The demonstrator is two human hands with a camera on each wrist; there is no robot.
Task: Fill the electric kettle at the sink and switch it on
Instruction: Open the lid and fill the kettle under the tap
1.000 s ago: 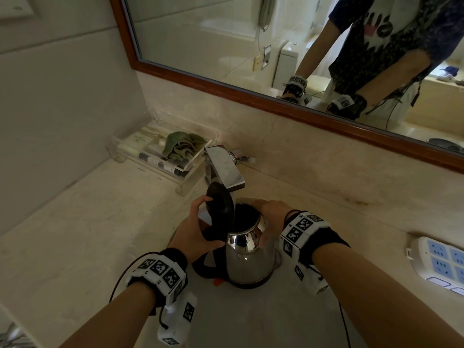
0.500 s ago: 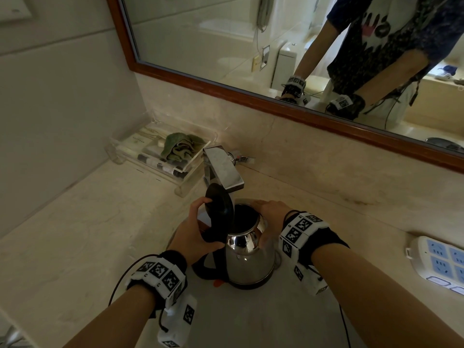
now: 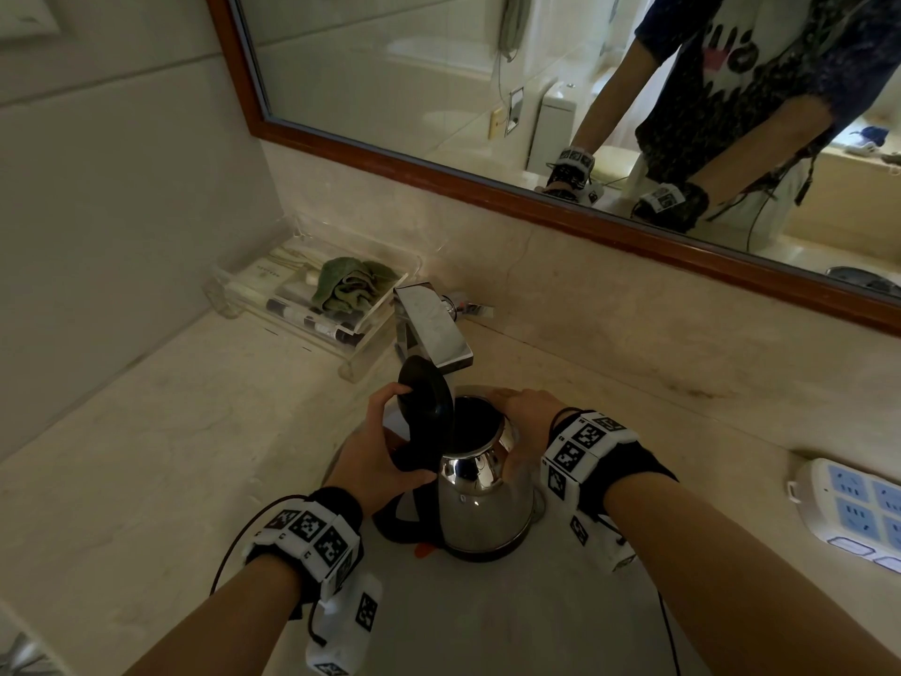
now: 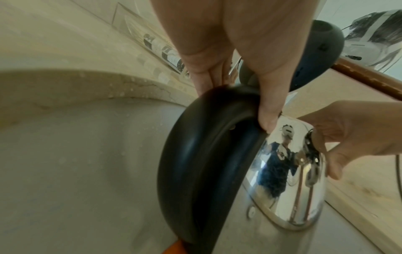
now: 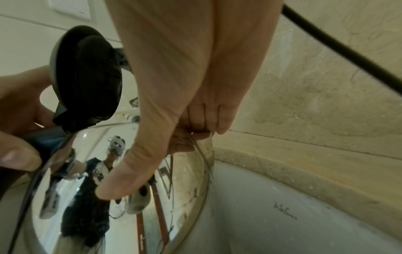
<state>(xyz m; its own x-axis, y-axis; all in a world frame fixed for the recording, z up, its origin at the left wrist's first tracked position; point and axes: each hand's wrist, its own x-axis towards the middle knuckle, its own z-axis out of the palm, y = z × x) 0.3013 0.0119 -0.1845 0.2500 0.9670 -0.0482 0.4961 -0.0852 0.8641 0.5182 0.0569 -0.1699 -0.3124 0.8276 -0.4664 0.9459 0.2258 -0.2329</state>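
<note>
A shiny steel kettle point(image 3: 480, 505) point(image 4: 289, 185) point(image 5: 139, 197) stands in the sink basin point(image 3: 487, 617) under the square chrome tap point(image 3: 431, 329). Its black lid point(image 3: 423, 400) point(image 4: 319, 51) point(image 5: 87, 72) is tipped up and open. My left hand point(image 3: 378, 456) point(image 4: 237, 68) grips the top of the black handle point(image 3: 414, 456) point(image 4: 200, 154), with one finger on the lid's edge. My right hand point(image 3: 524, 422) point(image 5: 174, 106) holds the kettle's upper body and rim on the right, thumb pressed on the steel. No water is seen running.
A clear tray point(image 3: 312, 295) with small bottles and a green cloth stands back left on the marble counter point(image 3: 146, 456). A white power strip point(image 3: 858, 514) lies at the right. A wood-framed mirror point(image 3: 536, 114) runs along the wall behind the tap.
Almost nothing has moved; the kettle, its open lid and both hands keep the same places under the tap.
</note>
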